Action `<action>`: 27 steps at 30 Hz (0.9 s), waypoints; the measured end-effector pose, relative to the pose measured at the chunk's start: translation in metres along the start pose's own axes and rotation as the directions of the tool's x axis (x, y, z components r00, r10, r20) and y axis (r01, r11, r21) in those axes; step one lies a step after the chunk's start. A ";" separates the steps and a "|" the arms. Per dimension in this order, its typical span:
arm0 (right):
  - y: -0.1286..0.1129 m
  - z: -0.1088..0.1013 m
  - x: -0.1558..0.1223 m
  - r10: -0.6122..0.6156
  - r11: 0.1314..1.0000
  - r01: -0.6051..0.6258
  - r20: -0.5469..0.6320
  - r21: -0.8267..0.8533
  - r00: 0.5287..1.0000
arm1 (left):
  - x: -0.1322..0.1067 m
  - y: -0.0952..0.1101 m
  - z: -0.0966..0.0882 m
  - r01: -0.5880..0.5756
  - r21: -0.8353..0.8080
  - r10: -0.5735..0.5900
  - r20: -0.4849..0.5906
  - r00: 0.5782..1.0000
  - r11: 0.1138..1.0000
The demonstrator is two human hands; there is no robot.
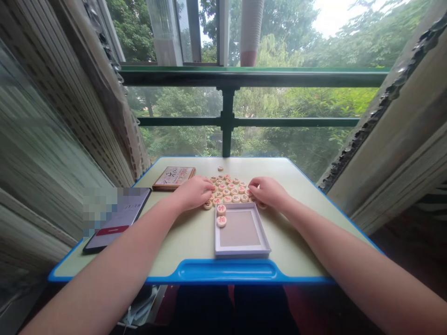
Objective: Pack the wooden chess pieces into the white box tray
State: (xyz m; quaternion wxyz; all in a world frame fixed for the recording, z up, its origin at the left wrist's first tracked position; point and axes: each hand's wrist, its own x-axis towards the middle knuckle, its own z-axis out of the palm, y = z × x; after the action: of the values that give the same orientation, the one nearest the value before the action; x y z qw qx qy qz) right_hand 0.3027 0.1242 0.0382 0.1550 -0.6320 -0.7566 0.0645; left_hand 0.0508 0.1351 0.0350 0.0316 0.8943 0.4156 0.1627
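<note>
Several round wooden Chinese chess pieces, marked in red or dark characters, lie close together in the middle of the small table. At the left edge of this group is my left hand, its fingers bent together over the outer pieces; what they hold, if anything, is hidden. My right hand rests at the right edge with curled fingers and its fingertips beside a piece; I cannot make out anything in its grasp. An open shallow white box stands just in front, two red-marked pieces in its far left corner.
One lone piece lies behind the group. A flat decorated box sits at the back left, with a tablet or phone nearer the left edge. Blue edging borders the table. Curtains flank both sides; a green railing stands beyond.
</note>
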 end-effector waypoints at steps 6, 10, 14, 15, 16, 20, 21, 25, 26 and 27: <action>0.002 0.002 0.001 0.009 1.000 -0.009 -0.036 -0.019 0.999 | 0.000 0.000 0.002 0.020 0.010 -0.020 -0.027 0.999 1.000; 0.000 0.001 0.000 0.027 0.999 -0.027 -0.005 -0.018 1.000 | 0.002 -0.002 0.003 0.016 0.007 -0.015 -0.109 0.994 1.000; -0.002 0.000 -0.001 0.009 1.000 -0.009 -0.010 -0.018 1.000 | 0.003 -0.006 0.002 0.032 0.018 -0.029 -0.132 0.991 0.999; -0.002 -0.001 -0.001 0.004 1.000 -0.004 -0.017 -0.015 1.000 | 0.003 -0.007 0.003 0.027 0.018 -0.025 -0.119 0.993 0.999; -0.003 -0.001 -0.002 0.001 1.000 -0.001 -0.018 -0.008 1.000 | 0.003 -0.008 0.003 0.022 0.014 -0.020 -0.104 0.994 1.000; -0.004 -0.002 -0.004 0.030 0.999 -0.030 0.013 0.024 0.999 | 0.003 -0.011 0.007 -0.006 -0.029 0.004 -0.064 0.998 1.000; -0.004 -0.002 -0.004 0.038 0.999 -0.039 0.020 0.029 0.999 | 0.003 -0.012 0.008 -0.008 -0.037 0.005 -0.062 0.998 0.999; -0.007 -0.004 -0.006 0.019 0.999 -0.020 0.010 0.029 1.000 | 0.003 -0.010 0.009 0.007 -0.033 -0.009 -0.068 0.998 0.999; -0.008 -0.004 -0.006 0.001 1.000 -0.001 0.006 0.027 1.000 | 0.003 -0.009 0.009 0.011 -0.029 -0.013 -0.074 0.997 1.000; -0.009 -0.004 -0.007 -0.019 0.999 0.019 0.002 0.029 1.000 | 0.003 -0.008 0.009 0.011 -0.025 -0.013 -0.081 0.997 1.000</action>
State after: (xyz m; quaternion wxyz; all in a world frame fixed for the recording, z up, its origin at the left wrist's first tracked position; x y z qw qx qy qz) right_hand 0.2966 0.1157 0.0440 0.1638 -0.6225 -0.7616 0.0748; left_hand 0.0498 0.1435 0.0258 0.0267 0.8841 0.4196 0.2039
